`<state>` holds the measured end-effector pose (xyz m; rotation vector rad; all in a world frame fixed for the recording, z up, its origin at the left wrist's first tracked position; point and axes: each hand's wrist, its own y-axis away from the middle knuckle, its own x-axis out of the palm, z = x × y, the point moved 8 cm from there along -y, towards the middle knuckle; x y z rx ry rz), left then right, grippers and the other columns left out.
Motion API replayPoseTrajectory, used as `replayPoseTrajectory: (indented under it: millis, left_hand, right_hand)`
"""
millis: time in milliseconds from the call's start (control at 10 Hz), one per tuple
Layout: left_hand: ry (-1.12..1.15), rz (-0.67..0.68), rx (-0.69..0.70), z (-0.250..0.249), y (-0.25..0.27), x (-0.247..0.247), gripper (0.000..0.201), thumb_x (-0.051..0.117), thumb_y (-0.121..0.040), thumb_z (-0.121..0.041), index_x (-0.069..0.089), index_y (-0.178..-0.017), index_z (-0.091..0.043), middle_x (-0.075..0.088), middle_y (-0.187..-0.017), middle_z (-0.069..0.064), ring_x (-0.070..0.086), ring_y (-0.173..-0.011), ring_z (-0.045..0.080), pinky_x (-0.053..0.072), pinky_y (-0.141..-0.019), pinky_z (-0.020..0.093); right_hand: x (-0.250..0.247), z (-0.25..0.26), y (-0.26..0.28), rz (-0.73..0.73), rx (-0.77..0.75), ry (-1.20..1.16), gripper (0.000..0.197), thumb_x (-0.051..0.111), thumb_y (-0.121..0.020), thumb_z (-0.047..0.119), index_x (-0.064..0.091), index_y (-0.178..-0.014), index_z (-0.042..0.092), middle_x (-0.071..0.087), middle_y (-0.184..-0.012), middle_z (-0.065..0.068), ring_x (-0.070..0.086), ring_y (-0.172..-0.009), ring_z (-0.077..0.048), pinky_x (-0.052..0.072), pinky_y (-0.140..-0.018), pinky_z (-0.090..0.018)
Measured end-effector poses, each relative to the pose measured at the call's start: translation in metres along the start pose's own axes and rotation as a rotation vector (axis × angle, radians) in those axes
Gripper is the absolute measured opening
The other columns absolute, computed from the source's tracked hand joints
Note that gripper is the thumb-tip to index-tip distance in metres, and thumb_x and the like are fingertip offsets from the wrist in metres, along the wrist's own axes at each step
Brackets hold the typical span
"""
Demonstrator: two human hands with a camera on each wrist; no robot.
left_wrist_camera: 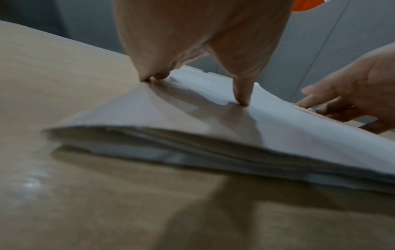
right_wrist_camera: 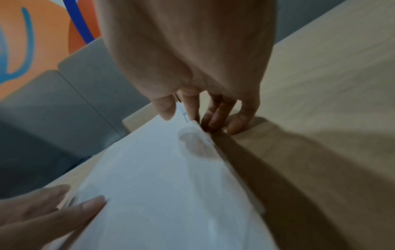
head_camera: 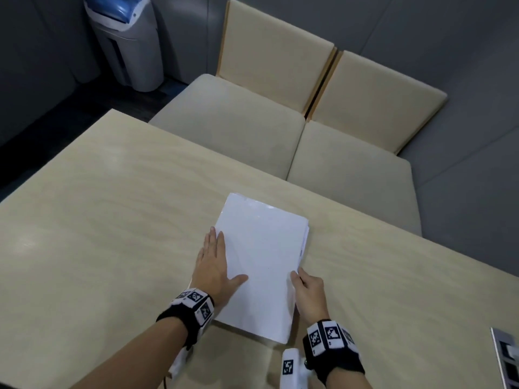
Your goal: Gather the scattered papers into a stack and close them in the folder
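A white folder (head_camera: pixel 261 262) lies shut on the wooden table (head_camera: pixel 112 220), with paper edges showing along its right side. My left hand (head_camera: pixel 213 265) lies flat at the folder's left edge, its fingers straight and its thumb pressing on the cover (left_wrist_camera: pixel 278 135). My right hand (head_camera: pixel 307 293) holds the right edge near the front corner, with the thumb on top of the cover (right_wrist_camera: pixel 149 186) and the fingers curled against the edge. The stacked sheets inside show at the folder's near end in the left wrist view.
Two beige cushioned chairs (head_camera: pixel 230 119) (head_camera: pixel 351 178) stand along the table's far edge. A grey bin with a blue lid (head_camera: pixel 126 40) stands on the floor at the back left. A metallic object (head_camera: pixel 505 355) pokes in at the table's right edge.
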<state>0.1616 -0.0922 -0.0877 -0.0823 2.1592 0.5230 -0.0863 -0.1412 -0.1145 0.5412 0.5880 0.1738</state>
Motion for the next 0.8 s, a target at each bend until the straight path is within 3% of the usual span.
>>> replayPoseTrajectory:
  millis: [100,200,300,400,500,600,700,800]
  left_hand:
    - [-0.063,0.016,0.022,-0.009,-0.001,0.004,0.109,0.057,-0.079,-0.067,0.002,-0.157,-0.015,-0.017,-0.164,0.009,-0.013,-0.153,0.027,0.007,-0.124,0.041]
    - [-0.106,0.01,0.029,-0.017,-0.001,0.008,0.104,0.053,-0.08,-0.07,0.002,-0.157,-0.023,-0.019,-0.164,0.009,-0.014,-0.152,0.027,0.01,-0.123,0.041]
    - [-0.209,0.022,-0.041,-0.021,0.001,0.017,0.1,0.046,-0.082,-0.072,-0.005,-0.157,-0.027,-0.023,-0.162,0.014,-0.016,-0.151,0.033,0.007,-0.123,0.043]
    - [-0.266,0.086,-0.085,-0.023,0.0,0.024,0.098,0.042,-0.083,-0.074,-0.007,-0.156,-0.03,-0.026,-0.161,0.016,-0.019,-0.15,0.036,0.003,-0.123,0.048]
    - [-0.187,0.063,-0.099,-0.024,-0.001,0.014,0.09,0.04,-0.086,-0.071,-0.001,-0.156,-0.032,-0.02,-0.164,0.009,-0.018,-0.151,0.031,-0.001,-0.122,0.047]
    - [-0.056,-0.055,-0.078,-0.023,0.011,-0.006,0.081,0.043,-0.09,-0.062,0.009,-0.156,-0.03,-0.008,-0.166,0.003,-0.011,-0.153,0.024,0.0,-0.122,0.043]
    - [0.057,-0.086,-0.091,0.001,0.023,-0.021,0.072,0.047,-0.093,-0.052,0.023,-0.154,-0.023,0.011,-0.166,0.004,0.009,-0.153,0.023,0.013,-0.122,0.041]
    - [0.083,-0.1,-0.093,0.032,0.038,-0.036,0.063,0.058,-0.088,-0.046,0.044,-0.141,-0.015,0.044,-0.152,0.005,0.049,-0.134,0.021,0.039,-0.109,0.036]
  right_hand:
    - [-0.003,-0.001,-0.015,0.081,0.007,-0.043,0.063,0.054,-0.072,0.07,0.069,-0.114,0.026,0.054,-0.12,-0.004,0.059,-0.1,-0.02,0.044,-0.104,-0.031]
    - [-0.009,0.003,-0.017,0.112,0.036,-0.029,0.056,0.053,-0.076,0.07,0.048,-0.112,0.027,0.044,-0.121,-0.003,0.05,-0.102,-0.02,0.04,-0.102,-0.031]
    - [-0.009,-0.011,-0.027,0.106,0.018,0.006,0.092,0.055,-0.072,0.084,0.057,-0.14,0.022,0.053,-0.141,-0.007,0.059,-0.123,-0.026,0.041,-0.116,-0.044]
    - [-0.011,-0.024,-0.032,0.129,0.057,0.027,0.079,0.06,-0.073,0.082,0.065,-0.124,0.021,0.055,-0.137,-0.005,0.062,-0.12,-0.027,0.049,-0.108,-0.043]
    - [-0.039,-0.004,-0.02,0.061,0.023,0.032,0.031,0.059,-0.096,0.044,0.053,-0.084,0.016,0.051,-0.112,-0.012,0.055,-0.084,-0.024,0.043,-0.067,-0.017]
    - [-0.076,0.007,-0.006,0.027,0.011,0.036,0.044,0.057,-0.102,0.032,0.06,-0.133,0.001,0.057,-0.131,-0.018,0.06,-0.112,-0.026,0.045,-0.087,-0.024]
    - [-0.114,0.043,0.016,0.024,-0.097,-0.05,0.023,0.06,-0.102,0.022,0.07,-0.119,0.011,0.069,-0.129,-0.014,0.064,-0.101,-0.02,0.046,-0.075,-0.019]
    - [-0.175,0.1,0.05,-0.149,-0.29,-0.122,0.013,0.063,-0.099,0.015,0.072,-0.095,0.024,0.076,-0.11,-0.018,0.071,-0.104,-0.031,0.05,-0.079,-0.026]
